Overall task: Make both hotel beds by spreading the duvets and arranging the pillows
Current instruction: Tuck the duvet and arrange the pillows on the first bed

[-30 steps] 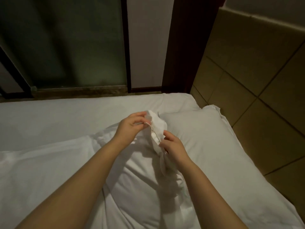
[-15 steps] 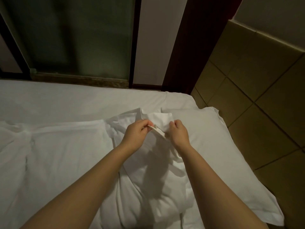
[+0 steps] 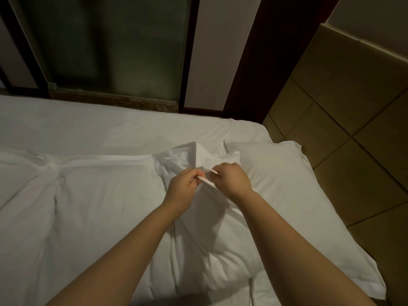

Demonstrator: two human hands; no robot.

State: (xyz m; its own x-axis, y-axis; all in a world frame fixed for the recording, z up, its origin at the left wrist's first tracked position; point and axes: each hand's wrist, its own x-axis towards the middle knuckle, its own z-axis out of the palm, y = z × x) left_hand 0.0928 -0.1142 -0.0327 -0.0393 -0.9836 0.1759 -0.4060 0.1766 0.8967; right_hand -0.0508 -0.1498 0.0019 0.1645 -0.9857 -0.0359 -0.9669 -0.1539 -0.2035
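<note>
Bed point(image 3: 110, 124) beneath: left hand point(image 3: 183, 186), right hand point(image 3: 234, 180) pinch duvet point(image 3: 99, 206) edge.

**Both hands pinch one white fabric edge**

The left hand point(image 3: 184, 187) and right hand point(image 3: 234, 181) sit close together, each pinching the same white fabric edge point(image 3: 206, 181), which is pulled taut between them. A flat pillow point(image 3: 298, 195) lies just right of the right hand. The creased duvet point(image 3: 88, 206) spreads left of the left hand. Beyond both hands are the bed sheet point(image 3: 110, 129) and a dark glass panel point(image 3: 110, 40).
</note>
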